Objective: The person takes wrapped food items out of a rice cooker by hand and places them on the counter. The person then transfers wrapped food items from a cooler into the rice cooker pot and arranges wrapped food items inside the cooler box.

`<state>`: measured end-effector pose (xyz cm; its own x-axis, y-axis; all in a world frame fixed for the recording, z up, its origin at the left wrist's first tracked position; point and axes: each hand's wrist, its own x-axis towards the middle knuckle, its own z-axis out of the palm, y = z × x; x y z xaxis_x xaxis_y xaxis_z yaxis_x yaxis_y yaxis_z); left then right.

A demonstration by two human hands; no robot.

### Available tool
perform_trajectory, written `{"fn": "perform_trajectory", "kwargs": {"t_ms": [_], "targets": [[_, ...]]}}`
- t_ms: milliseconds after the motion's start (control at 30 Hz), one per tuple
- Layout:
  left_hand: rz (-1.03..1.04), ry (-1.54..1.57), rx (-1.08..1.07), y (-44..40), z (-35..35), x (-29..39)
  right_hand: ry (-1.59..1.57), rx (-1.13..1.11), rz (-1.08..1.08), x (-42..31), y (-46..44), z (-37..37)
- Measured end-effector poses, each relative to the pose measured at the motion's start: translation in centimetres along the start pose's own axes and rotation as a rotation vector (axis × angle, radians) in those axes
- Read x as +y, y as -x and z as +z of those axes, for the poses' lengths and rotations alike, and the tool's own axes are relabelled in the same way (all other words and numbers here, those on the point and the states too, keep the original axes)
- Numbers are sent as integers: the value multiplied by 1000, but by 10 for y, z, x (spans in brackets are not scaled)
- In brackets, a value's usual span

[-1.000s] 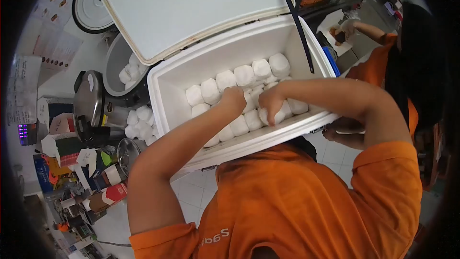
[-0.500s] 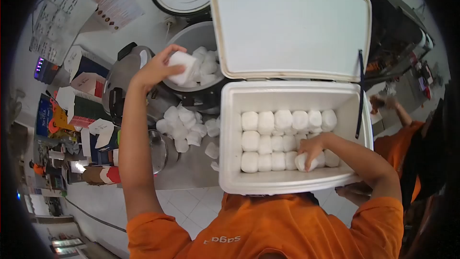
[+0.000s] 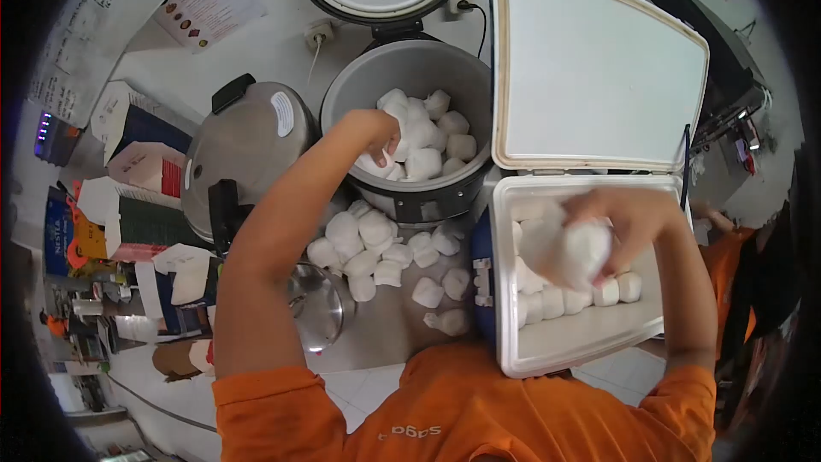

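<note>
My left hand [image 3: 369, 130] reaches into a large grey rice cooker [image 3: 338, 77], its fingers curled on a white wrapped bundle [image 3: 373, 168] near the inner wall. More rounded white bundles [image 3: 423, 162] are piled in the cooker. Over the open cooler box [image 3: 590, 351], my right hand [image 3: 629, 222], blurred by motion, grips another white bundle [image 3: 577, 252]. Below that hand, bundles [image 3: 552, 301] sit in rows inside the cooler; my hand and its bundle hide part of them.
Loose bundles [image 3: 359, 244] lie on the counter between cooker and cooler. A pressure cooker [image 3: 248, 150], a steel lid [image 3: 316, 312] and opened cartons [image 3: 141, 214] stand at the left. The cooler's raised lid [image 3: 599, 68] leans back. Another person's orange sleeve [image 3: 727, 274] is at the right.
The view has shifted left. My left hand has gone from holding a bundle at the cooker's rim to reaching down inside. My right hand has risen from the cooler's rows and now holds a bundle above them.
</note>
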<state>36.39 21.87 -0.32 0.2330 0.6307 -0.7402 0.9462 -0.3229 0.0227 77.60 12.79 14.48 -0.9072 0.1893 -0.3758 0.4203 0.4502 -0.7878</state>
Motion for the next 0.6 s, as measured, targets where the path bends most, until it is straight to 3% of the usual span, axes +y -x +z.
{"fn": "perform_trajectory", "kwargs": {"t_ms": [67, 133, 200, 267, 300, 367, 433, 500, 600], "targets": [[16, 115, 320, 14, 6, -25, 100, 282, -318, -21, -72, -15], [-18, 253, 597, 50, -4, -38, 249, 332, -168, -21, -153, -39], [-37, 449, 871, 136, -14, -24, 244, 12, 175, -29, -225, -69], [59, 673, 1181, 199, 7, -10, 60, -182, 417, 30, -304, -78], [137, 773, 1329, 222, 25, -2, 78, -201, 452, 33, -315, -73], [78, 829, 1510, 258, 77, 19, 126, -235, 521, 29, -335, -66], [25, 881, 1438, 291, 144, 40, 179, -277, 586, 25, -351, -60], [330, 1142, 1306, 297, 209, 50, 187, -266, 561, 19, -358, -70], [365, 1390, 991, 297, 254, 73, -87, 64, 404, 55, -390, -105]]}}
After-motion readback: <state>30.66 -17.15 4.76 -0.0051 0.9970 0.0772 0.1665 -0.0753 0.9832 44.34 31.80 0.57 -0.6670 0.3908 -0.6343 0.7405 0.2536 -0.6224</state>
